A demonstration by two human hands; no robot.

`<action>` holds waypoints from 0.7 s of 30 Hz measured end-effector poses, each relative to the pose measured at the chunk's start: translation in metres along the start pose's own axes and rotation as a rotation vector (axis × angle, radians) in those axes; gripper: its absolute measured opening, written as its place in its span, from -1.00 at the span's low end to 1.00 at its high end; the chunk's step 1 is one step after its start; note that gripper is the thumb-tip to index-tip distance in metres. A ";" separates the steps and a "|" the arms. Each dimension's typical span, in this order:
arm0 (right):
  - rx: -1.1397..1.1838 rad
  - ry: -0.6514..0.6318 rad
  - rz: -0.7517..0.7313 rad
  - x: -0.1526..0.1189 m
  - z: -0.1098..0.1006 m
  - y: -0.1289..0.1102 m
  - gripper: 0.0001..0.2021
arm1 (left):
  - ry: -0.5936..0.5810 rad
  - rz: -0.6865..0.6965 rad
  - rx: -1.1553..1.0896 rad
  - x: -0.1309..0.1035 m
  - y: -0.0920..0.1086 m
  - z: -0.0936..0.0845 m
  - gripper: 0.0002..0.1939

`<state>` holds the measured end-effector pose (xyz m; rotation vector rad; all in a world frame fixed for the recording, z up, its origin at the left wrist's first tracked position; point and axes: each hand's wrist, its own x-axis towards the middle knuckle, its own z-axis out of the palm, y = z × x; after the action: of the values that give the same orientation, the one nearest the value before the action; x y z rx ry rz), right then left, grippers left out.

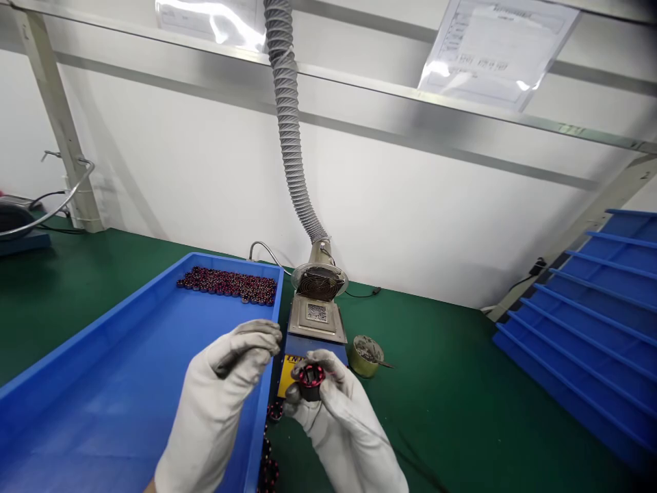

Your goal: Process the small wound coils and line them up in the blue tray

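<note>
My right hand [346, 414], in a white glove with grey-stained fingertips, grips a small round black part [311, 392] with pink-red segments around its rim. Its open centre faces up, between thumb and fingers. To its left is my left hand [220, 383], gloved the same way, closed in a pinch over the edge of the blue tray [128, 383]. Whatever its fingertips may hold is hidden. More such round parts [269, 469] lie on the bench along the tray's right side, partly covered. Many of them form a packed block [230, 284] at the tray's far end.
Behind my hands stands a blue machine with a metal top plate [318, 318], below a grey ducted hood [321, 281]. A small round tin [365, 359] with a stick in it sits right of that. Stacked blue trays [585, 322] rise at the right on the green bench [452, 383].
</note>
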<state>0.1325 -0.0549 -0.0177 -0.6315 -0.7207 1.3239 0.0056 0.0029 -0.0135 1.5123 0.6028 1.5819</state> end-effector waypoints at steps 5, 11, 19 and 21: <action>0.043 0.058 0.007 0.006 0.001 0.006 -0.78 | -0.238 -0.062 0.054 0.000 0.008 0.008 -0.92; 0.123 -0.034 0.084 0.004 -0.002 0.006 -0.79 | 0.085 -0.050 -0.073 -0.002 0.000 0.002 -0.95; 0.323 -0.034 0.085 0.004 0.000 0.002 -0.85 | -0.330 0.031 0.334 -0.002 0.009 0.008 -0.55; 0.335 -0.007 0.096 0.003 -0.002 0.004 -0.85 | -0.309 0.125 0.308 -0.003 0.009 0.011 -0.64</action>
<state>0.1318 -0.0510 -0.0218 -0.3948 -0.4631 1.4955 0.0142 -0.0063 -0.0059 2.0129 0.6019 1.3490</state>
